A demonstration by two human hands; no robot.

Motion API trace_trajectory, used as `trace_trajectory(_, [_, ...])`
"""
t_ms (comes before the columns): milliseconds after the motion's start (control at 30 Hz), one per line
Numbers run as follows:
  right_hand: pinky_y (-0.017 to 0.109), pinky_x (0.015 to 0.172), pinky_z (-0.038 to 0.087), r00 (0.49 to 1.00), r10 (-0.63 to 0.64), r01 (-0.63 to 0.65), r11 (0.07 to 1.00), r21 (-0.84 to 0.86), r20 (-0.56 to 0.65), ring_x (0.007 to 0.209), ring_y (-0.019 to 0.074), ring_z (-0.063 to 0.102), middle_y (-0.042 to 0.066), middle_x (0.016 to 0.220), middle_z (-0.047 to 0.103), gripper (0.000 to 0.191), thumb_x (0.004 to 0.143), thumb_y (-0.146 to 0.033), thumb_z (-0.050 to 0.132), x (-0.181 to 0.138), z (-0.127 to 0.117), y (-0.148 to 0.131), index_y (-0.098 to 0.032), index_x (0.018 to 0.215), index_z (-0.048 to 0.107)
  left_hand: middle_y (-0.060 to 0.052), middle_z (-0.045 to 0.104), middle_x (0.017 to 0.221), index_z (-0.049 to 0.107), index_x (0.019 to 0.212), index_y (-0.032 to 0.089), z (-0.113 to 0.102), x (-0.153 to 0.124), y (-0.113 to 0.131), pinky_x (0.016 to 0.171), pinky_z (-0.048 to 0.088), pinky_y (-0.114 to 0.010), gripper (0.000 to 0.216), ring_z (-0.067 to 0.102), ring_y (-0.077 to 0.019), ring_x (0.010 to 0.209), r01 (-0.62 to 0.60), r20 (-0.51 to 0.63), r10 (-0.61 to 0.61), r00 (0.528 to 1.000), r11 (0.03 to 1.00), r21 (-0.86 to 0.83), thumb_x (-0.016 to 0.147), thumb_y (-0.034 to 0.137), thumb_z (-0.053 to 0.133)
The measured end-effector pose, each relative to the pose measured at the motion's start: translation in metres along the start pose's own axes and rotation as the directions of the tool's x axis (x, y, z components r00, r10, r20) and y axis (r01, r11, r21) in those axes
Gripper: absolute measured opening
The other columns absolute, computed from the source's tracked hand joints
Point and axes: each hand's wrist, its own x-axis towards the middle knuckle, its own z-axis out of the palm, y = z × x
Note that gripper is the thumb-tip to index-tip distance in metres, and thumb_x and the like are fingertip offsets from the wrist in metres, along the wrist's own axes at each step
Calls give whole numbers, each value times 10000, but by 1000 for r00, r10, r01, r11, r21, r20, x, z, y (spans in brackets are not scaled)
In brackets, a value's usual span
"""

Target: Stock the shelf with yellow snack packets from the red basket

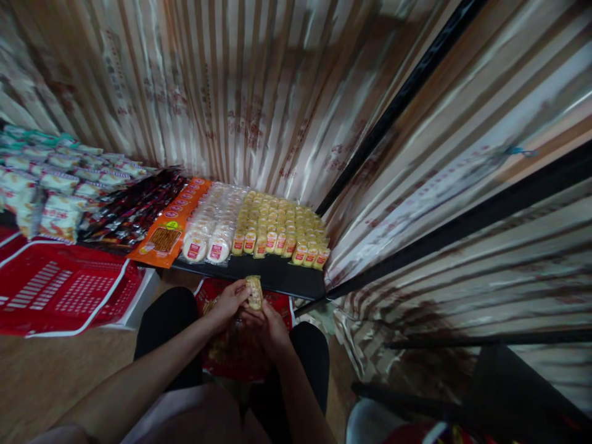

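Note:
My left hand (227,302) and my right hand (268,322) meet low in the middle, both closed round a small yellow wrapped snack packet (254,292). They hover just in front of a black shelf (277,274). Beneath my hands, between my knees, lies a red bag (240,351) that seems to hold more packets. On the shelf stand rows of the same yellow packets (282,225), with white round wrapped cakes (213,225) to their left.
Orange snack packs (173,225), dark wrapped sticks (132,206) and white-green bags (55,179) fill the shelf's left part. A red plastic basket (60,290) sits at lower left. A striped curtain (259,92) hangs behind, black rails (462,222) at right.

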Motion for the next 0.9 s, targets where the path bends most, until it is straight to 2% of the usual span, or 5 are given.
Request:
trace_trajectory(100, [255,621,508,998,-48,47,999,26,35,762,182,669,76,842,701,410,653,-480,697,-3,1,-6,-178,913,601,-75,654,936,560,1068,126,1,-2,3,559,434,-182,482,589,-98,670,42,-7,-43,999,995,-90,654,333,695])
trace_trajectory(267, [274,683,514,975,-197,191,979,-67,-102,782,168,655,52,904,680,417,617,-429,726,-3,1,-16,-200,939,594,-100,635,1027,592,969,138,0,-4,16,680,493,-234,278,618,-151,846,102,9,-103,995,967,-234,714,248,614])
trace_trajectory(533, [289,732,504,916,-393,353,885,-304,-83,848,186,633,47,955,671,430,630,-366,700,-3,-10,-35,-199,1009,587,-106,671,877,593,884,116,-2,-6,27,568,484,-215,326,642,-142,685,279,158,-243,957,922,-270,847,403,443])
trace_trajectory(800, [296,797,501,883,-457,418,871,-258,-111,944,174,609,75,1218,559,614,649,-356,689,3,-12,-45,-237,1217,488,-81,668,929,591,962,140,4,-2,12,530,414,-164,362,617,-106,687,124,88,-116,989,988,-90,688,364,665])
trace_trajectory(900, [282,749,512,894,-409,381,909,-169,-182,871,157,629,60,1131,607,675,655,-376,683,6,-9,-40,-244,1264,425,-68,667,936,586,989,147,10,0,5,592,431,-188,411,615,-136,779,75,63,-72,995,996,-49,643,346,685])
